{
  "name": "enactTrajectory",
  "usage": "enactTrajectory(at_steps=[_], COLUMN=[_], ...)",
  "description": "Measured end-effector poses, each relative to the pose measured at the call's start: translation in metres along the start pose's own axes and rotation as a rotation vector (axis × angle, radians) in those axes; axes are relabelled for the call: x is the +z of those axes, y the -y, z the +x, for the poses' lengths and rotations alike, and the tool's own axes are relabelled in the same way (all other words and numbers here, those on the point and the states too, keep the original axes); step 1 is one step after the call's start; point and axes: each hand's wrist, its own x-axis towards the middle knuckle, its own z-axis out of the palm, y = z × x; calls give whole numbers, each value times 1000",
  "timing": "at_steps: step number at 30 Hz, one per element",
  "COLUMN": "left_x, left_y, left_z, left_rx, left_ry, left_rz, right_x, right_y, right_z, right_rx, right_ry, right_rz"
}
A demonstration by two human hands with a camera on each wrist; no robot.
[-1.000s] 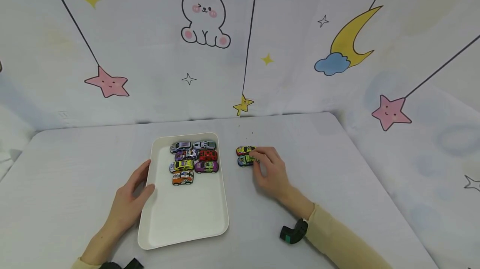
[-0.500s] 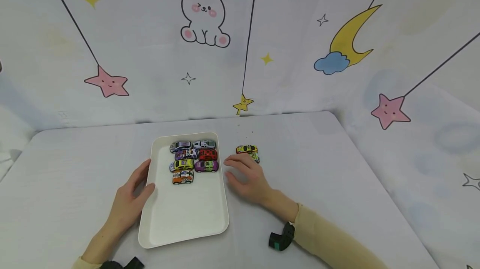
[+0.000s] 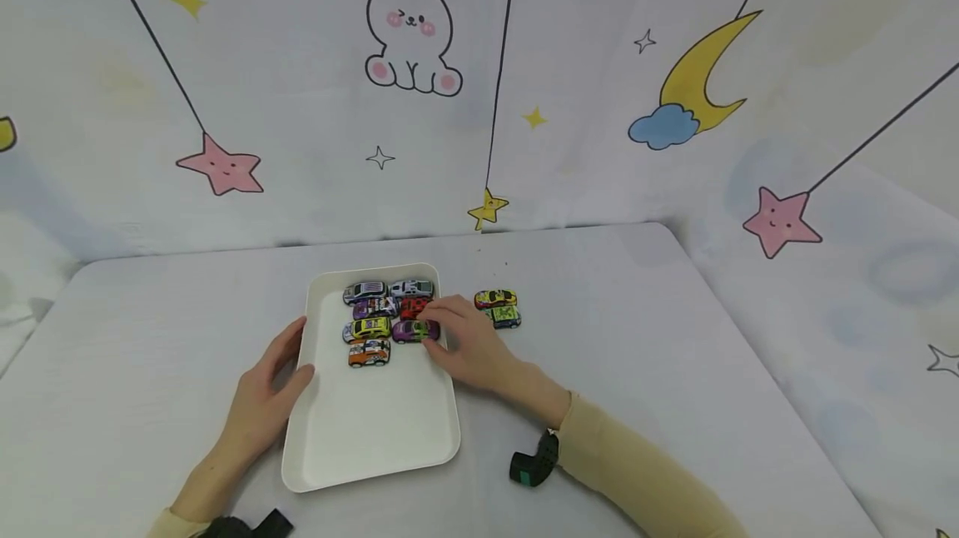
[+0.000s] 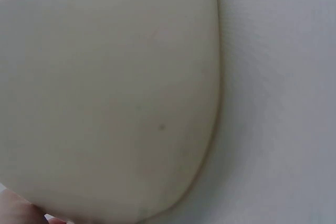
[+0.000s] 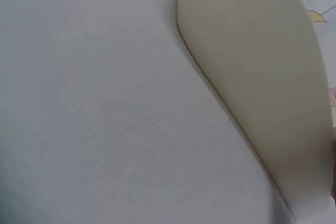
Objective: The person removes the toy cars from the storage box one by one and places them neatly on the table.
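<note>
And the purple-and-green car [image 3: 412,331] is lying at 9 o'clock from the fingers of the right hand [image 3: 468,346], long axis running roughly 9 to 3 o'clock, with that hand sitting nearer than its partner! Thumb and fingertips are bracketing the car's 3 o'clock end; the views aren't showing whether they're gripping it. It's sitting inside the white tray [image 3: 370,430], towards 1 o'clock, directly at 6 o'clock from the red car [image 3: 414,307], showing a green patch on purple. Across at 9 o'clock, the left hand [image 3: 258,401] is resting loosely extended fingers against the tray's edge.
</note>
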Motion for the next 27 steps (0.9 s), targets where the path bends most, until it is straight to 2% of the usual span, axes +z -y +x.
enactTrajectory(at_steps=[4, 8, 27], left_x=[0, 0, -1], left_y=[0, -1, -1], left_z=[0, 0, 0], left_rx=[-5, -9, -17], left_ry=[3, 3, 10], left_rz=[3, 3, 16], right_x=[-4, -5, -7], right_y=[4, 6, 10], right_z=[9, 12, 15], right_rx=[86, 125, 135], right_ry=[110, 179, 238], right_rz=[-80, -119, -126])
